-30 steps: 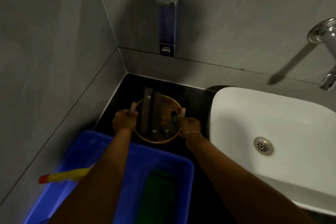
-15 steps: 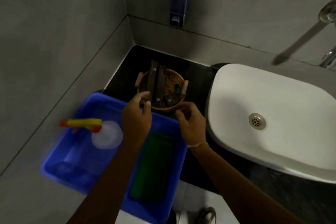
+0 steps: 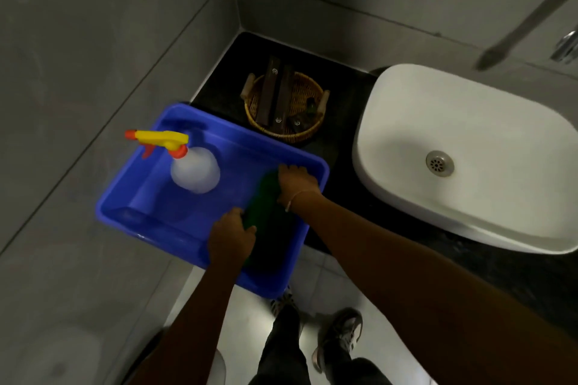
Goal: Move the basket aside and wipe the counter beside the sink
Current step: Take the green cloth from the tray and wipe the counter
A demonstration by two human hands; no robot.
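Wicker basket point(image 3: 285, 103) sits on the black counter point(image 3: 339, 109), left of the white sink point(image 3: 469, 122). Nearer than the sink, both hands reach into the blue tub point(image 3: 175, 222): the left hand point(image 3: 230, 236) and right hand point(image 3: 296, 183) rest on a green cloth point(image 3: 266, 197); whether the fingers grasp it cannot be told.

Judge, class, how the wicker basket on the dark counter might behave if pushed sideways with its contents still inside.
The wicker basket looks light and fairly stiff, so it would probably slide rather than fold. The two long dark boxes overhang its far rim, so they may shift or tip out. Its round base sits flat on the counter; rolling seems unlikely.
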